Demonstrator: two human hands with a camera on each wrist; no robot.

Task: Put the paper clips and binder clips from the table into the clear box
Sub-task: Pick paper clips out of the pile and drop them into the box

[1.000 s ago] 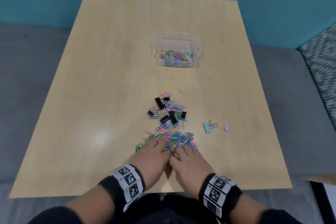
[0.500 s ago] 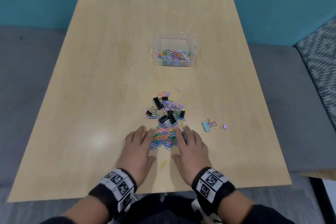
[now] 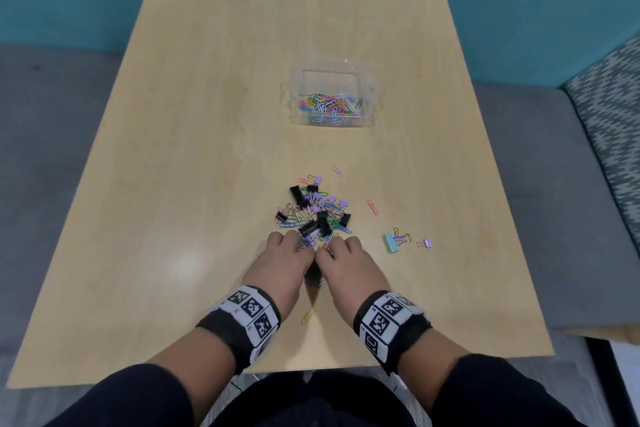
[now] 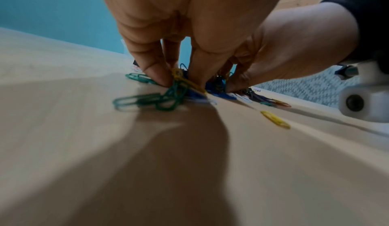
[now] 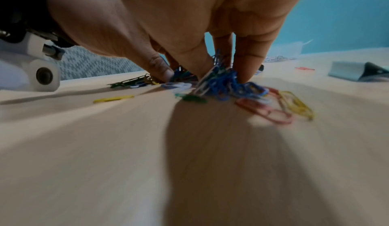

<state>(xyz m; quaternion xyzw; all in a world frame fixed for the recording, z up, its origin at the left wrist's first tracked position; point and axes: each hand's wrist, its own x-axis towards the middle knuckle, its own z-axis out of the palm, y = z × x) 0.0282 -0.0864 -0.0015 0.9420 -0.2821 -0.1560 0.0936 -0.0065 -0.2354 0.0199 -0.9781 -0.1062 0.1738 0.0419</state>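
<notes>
A heap of coloured paper clips and black and purple binder clips [image 3: 313, 215] lies on the wooden table [image 3: 173, 184]. My left hand [image 3: 285, 258] and right hand [image 3: 344, 258] meet at its near edge, fingers curled down over the nearest paper clips. In the left wrist view the left hand [image 4: 181, 80] pinches green and yellow clips [image 4: 168, 95] against the table. In the right wrist view the right hand [image 5: 210, 75] bunches blue clips [image 5: 227, 83]. The clear box [image 3: 294, 116] stands farther back, holding several paper clips.
A teal binder clip [image 3: 391, 243] and a small purple one [image 3: 427, 243] lie to the right of the heap. Loose pink paper clips [image 3: 372, 207] lie at its right, and a yellow one [image 3: 307, 316] between my wrists. The table's near edge is just behind my wrists.
Half a second ago my hands lay spread flat on either side of the near clips. They have since drawn together, fingers curling over a bunch of paper clips.
</notes>
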